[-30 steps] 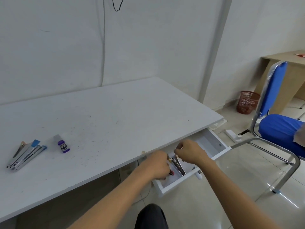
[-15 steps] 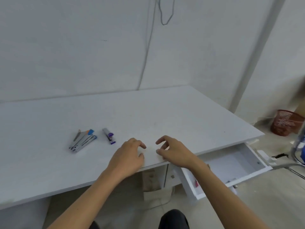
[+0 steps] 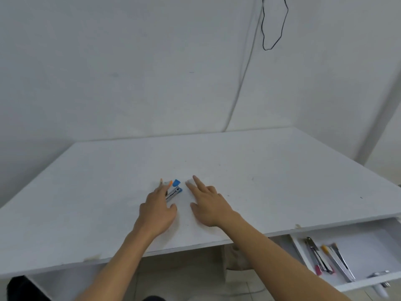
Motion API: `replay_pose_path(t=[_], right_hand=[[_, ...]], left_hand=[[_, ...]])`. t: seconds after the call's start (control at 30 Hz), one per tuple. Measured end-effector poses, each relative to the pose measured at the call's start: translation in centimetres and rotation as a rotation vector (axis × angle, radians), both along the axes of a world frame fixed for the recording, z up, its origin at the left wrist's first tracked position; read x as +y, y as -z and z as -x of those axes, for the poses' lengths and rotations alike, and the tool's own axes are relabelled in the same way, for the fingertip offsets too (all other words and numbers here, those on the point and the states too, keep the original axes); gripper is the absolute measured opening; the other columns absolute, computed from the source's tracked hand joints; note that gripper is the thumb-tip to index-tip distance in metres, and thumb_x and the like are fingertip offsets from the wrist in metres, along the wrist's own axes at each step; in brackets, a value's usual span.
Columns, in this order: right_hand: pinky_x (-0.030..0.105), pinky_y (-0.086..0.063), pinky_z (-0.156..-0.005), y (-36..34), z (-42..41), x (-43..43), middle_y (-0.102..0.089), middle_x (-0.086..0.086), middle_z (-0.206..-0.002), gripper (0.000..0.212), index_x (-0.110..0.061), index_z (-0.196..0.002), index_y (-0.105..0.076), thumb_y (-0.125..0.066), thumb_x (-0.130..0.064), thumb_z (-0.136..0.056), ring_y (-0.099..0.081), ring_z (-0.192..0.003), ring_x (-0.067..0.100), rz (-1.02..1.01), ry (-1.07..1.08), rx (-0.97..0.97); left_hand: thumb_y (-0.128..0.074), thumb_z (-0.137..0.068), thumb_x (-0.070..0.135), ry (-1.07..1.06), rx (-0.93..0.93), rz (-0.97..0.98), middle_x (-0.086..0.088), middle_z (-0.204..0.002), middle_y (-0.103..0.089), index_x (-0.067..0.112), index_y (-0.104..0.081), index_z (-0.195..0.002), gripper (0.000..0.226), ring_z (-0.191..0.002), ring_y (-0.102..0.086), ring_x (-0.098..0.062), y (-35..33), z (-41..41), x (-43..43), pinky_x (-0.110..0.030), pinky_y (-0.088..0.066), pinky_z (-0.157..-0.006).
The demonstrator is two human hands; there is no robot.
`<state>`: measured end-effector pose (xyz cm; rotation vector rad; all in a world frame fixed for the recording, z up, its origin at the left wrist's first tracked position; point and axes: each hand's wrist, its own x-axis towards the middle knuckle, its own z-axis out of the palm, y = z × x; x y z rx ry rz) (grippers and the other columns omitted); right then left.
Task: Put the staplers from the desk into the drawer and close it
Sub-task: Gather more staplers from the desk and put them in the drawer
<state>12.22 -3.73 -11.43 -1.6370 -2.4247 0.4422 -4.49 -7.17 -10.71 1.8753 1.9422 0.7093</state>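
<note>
Reaching w/ our left hand onto desk staplers — fingers spread; right hand open nearby — drawer open.

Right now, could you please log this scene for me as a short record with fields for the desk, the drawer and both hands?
desk: white top, staplers lying near its middle
drawer: open at lower right, several staplers already inside
left hand: reaching onto the desk staplers, fingers over them, grasp not yet clear
right hand: open, fingers spread, beside the staplers, holding nothing
task state: desk staplers not yet moved; drawer not yet closed
</note>
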Motion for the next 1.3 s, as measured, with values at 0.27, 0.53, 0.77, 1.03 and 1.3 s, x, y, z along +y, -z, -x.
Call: replay_pose_path(t=[0.27, 0.53, 0.77, 1.03, 1.3], right_hand=[[0.036, -0.047, -0.088, 0.7, -0.9, 1.5, -0.058, 0.005, -0.128, 0.038, -0.016, -0.13, -0.053, -0.046, -0.003, -0.095, -0.053, -0.11, 0.026, -0.241, 0.215, 0.004], [0.038, -0.046, -0.09, 1.3, -4.0, 0.4, -0.056, 0.006, -0.123, 0.04, -0.013, -0.124, -0.053, -0.041, -0.042, -0.099, -0.052, -0.109, 0.025, -0.21, 0.192, -0.119], [0.035, -0.039, -0.067, -1.1, -9.0, -0.9, -0.053, 0.006, -0.084, 0.041, -0.009, -0.091, -0.051, -0.034, -0.045, -0.099, -0.049, -0.069, 0.019, 0.217, 0.351, 0.204], [0.028, -0.024, -0.049, -4.1, -24.3, -7.9, -0.045, -0.002, -0.059, 0.022, -0.014, -0.074, -0.055, -0.045, -0.031, -0.081, -0.029, -0.047, 0.013, 0.64, 0.472, 0.532], [0.028, -0.028, -0.056, 0.2, -37.6, -12.3, -0.042, 0.003, -0.071, 0.023, -0.014, -0.077, -0.044, -0.044, -0.033, -0.09, -0.033, -0.06, 0.018, 0.457, 0.791, 0.252]], left_hand=[[-0.05, -0.094, 0.026, 0.035, 0.178, -0.017, 0.0, -0.146, -0.046, 0.022, -0.04, -0.146, 0.053, -0.134, -0.043, -0.021, 0.9, -1.7, 1.8, -0.044, -0.031, -0.109], [-0.054, -0.095, 0.023, 0.063, 0.071, 0.005, -0.005, -0.102, -0.06, 0.011, -0.061, -0.107, 0.019, -0.094, -0.06, -0.021, 1.3, -3.9, 2.3, -0.03, -0.05, -0.077], [-0.047, -0.098, 0.025, -0.003, -0.373, 0.344, -0.002, -0.086, -0.068, 0.006, -0.062, -0.106, 0.025, -0.069, -0.059, -0.011, -1.6, -8.1, 1.2, -0.025, -0.044, -0.064], [-0.059, -0.085, 0.024, 0.47, -0.201, 0.388, -0.004, -0.084, -0.057, 0.008, -0.061, -0.104, 0.026, -0.07, -0.053, -0.016, -2.5, -20.5, -3.0, -0.028, -0.042, -0.064], [-0.056, -0.082, 0.012, 0.584, -0.426, 0.727, -0.008, -0.079, -0.064, 0.0, -0.05, -0.121, 0.042, -0.058, -0.058, -0.013, 1.7, -33.9, -7.0, -0.024, -0.051, -0.052]])
